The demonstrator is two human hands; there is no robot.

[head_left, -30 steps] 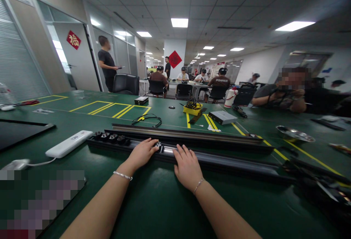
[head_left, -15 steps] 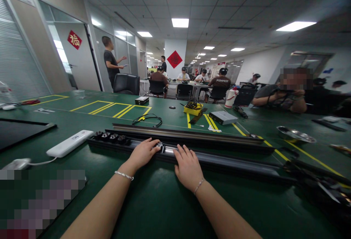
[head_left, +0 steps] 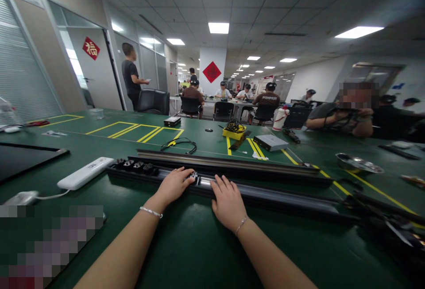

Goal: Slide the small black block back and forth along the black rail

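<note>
A long black track lies across the table in front of me, with a shiny metal strip along its channel. Several small black socket-like modules sit at its left end. My left hand is closed, its fingertips gripping another such small module in the middle of the channel; part of it is hidden under my fingers. Just to the right, my right hand rests on the track with its fingers stretched out and nothing in them. A second black track lies right behind the first.
A white power strip lies left of the track. Farther back are a black cable, a yellow box of wires, a grey box and a metal bowl. Across the table at right sits a person.
My hands, the tracks and the modules have stayed in place. In the background, the standing person at left has lowered an arm.
</note>
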